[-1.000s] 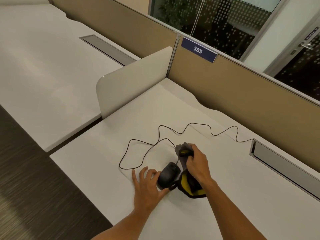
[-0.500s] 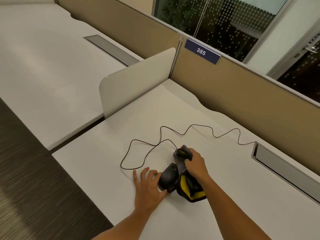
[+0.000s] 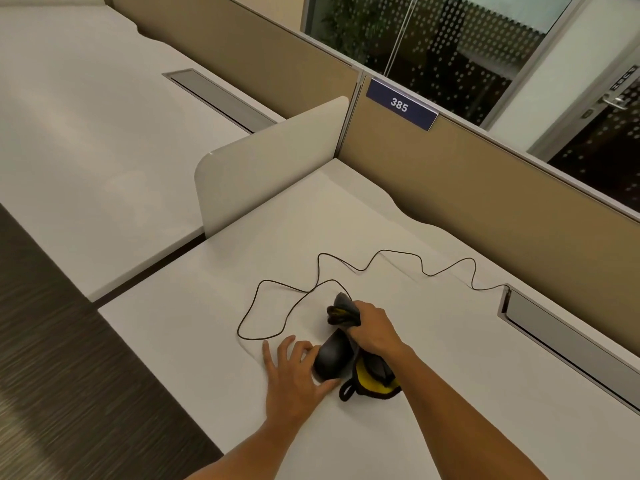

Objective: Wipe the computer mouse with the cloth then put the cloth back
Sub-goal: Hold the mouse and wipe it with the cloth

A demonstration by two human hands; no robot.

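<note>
Since the earlier frame the mouse (image 3: 334, 355) has been tipped up onto its left side, and the right hand (image 3: 374, 332) has been brought down closer against it with the cloth (image 3: 372, 374). The mouse now lies on the white desk (image 3: 450, 393) between the two hands, its long axis running from the near left up toward the far right. It is touched on its left flank by the left hand (image 3: 294, 372), whose fingers (image 3: 287, 344) are spread flat on the desk while the thumb is tucked under the near end as a brace. The right hand is closed in a fist around a bunched part of the grey and yellow cloth, with one end of the fabric sticking out beyond the knuckles and the rest trailing under the wrist. The cloth is pressed against the mouse's right, upward-turned side, so the right hand is judged to be the nearer one for the wiping stroke, which would probably be run along that long axis. The black cable (image 3: 346, 268) is looped across the desk and led off toward the slot at the far right. The exact contact between cloth and mouse is hidden by the right hand, the mouse's far end cannot be made out, and where the cloth is to be returned is not shown.
</note>
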